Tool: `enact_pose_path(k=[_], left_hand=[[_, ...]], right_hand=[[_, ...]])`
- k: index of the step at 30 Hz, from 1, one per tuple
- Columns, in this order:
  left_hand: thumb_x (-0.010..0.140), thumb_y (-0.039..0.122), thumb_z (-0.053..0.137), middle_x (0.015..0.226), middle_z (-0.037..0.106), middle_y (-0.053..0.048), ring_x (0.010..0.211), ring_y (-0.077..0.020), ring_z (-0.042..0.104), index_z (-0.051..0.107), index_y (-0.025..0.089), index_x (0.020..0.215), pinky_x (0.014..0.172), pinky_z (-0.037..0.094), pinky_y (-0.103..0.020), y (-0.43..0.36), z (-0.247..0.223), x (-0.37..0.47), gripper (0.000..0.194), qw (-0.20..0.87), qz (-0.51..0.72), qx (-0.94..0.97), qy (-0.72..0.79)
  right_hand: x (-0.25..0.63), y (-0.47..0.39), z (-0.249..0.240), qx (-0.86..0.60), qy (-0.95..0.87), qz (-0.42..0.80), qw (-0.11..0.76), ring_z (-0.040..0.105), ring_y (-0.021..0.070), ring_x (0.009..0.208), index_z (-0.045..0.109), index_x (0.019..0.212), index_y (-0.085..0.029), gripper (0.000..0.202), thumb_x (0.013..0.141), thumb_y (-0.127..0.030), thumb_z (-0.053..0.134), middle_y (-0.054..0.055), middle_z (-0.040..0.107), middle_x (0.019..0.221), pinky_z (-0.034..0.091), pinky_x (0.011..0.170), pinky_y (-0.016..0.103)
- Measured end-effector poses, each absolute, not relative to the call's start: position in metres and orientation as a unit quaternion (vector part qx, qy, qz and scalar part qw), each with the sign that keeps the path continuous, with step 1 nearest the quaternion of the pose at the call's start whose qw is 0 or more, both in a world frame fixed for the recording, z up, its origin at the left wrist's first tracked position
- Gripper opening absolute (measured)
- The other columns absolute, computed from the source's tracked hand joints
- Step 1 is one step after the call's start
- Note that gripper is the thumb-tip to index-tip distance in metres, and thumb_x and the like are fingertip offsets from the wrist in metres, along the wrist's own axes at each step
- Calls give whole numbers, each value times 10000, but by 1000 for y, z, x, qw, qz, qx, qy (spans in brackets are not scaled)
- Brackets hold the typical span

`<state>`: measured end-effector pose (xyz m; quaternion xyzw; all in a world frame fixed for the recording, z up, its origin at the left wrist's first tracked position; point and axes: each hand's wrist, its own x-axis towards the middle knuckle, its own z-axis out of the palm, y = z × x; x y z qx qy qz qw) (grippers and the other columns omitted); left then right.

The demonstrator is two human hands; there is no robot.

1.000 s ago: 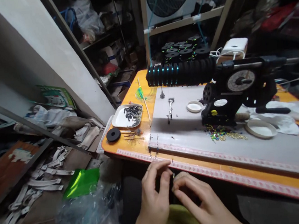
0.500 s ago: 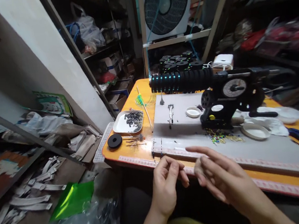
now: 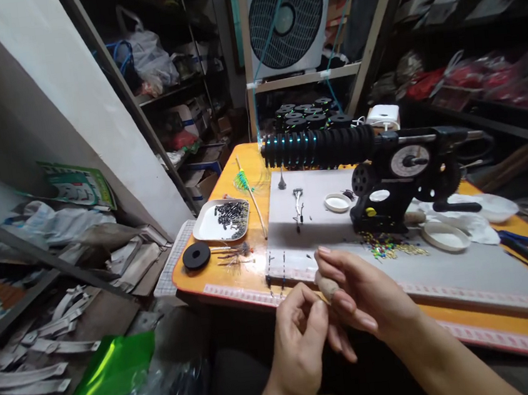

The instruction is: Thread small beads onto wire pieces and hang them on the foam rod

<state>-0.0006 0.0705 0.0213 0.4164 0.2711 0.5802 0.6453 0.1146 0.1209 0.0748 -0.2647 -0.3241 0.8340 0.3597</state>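
"What's at the fingertips?"

"Hard to say. A beige piece [image 3: 329, 286] shows at the right hand [image 3: 363, 294], but I can't tell whether it is held or worn as a finger cover. It sits just in front of the near edge of the worktop [image 3: 189, 273]."

"And the hands?"

"Close together, tips meeting. The left hand [image 3: 302, 338] has its thumb and forefinger pinched; anything between them is too small to see. The right has its fingers partly spread, and I can't tell whether they grip anything."

"Which step is that?"

"I'd judge it close fingertip work on something slight. The next move would seem to call for a firm left pinch and a light, exact right hand."

"What lies nearest?"

"Two thin dark strands [image 3: 284, 262], by the near left corner of the grey board [image 3: 466, 280]."

"Farther out?"

"A white tray [image 3: 206, 223] of small black pieces [image 3: 232, 215] and a black spool [image 3: 196, 255], towards the worktop's left edge. On the board, a black machine [image 3: 378, 204] carries a row of discs, with coloured beads [image 3: 387, 246] near its base."
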Motion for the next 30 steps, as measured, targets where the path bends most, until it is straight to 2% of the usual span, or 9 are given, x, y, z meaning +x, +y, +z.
enact_pose_path(k=[3,6,8,12,20,30], left_hand=[[955,369,543,518,574,36,435,-111,644,526,154,796,436,458,-156,68,19,1,268,670,594,385,223],[962,340,539,624,678,-15,480,-118,693,540,135,795,439,460,-128,62,17,2,265,682,599,367,203],[969,330,527,581,661,3,470,-121,698,539,131,783,431,458,-115,57,15,4,273,689,605,352,190],[974,319,522,445,539,64,481,-147,713,552,126,786,443,478,-120,46,9,5,271,695,606,333,196],[992,280,486,522,656,10,465,-154,710,601,112,839,404,491,-140,31,3,8,255,761,575,247,170],[1020,262,406,518,657,8,444,-148,701,595,117,851,368,478,-124,25,-3,9,292,796,561,187,129]], right_hand=[[113,119,77,-262,-307,843,357,271,30,187,359,616,-207,424,843,-493,573,-78,515,392,308,218,146],[112,116,79,-266,-293,843,364,271,21,189,374,621,-199,409,857,-468,574,-77,510,388,285,224,119],[112,114,79,-268,-286,843,369,274,12,189,377,607,-191,415,858,-448,586,-71,499,378,239,227,89],[112,115,80,-268,-277,842,377,270,6,188,403,591,-182,410,847,-422,614,-64,492,372,201,222,75],[116,119,79,-268,-280,840,380,282,8,200,425,598,-181,396,844,-420,624,-55,506,391,210,220,73],[118,120,74,-273,-288,838,374,267,8,207,415,620,-189,397,854,-448,604,-60,499,398,198,224,77]])
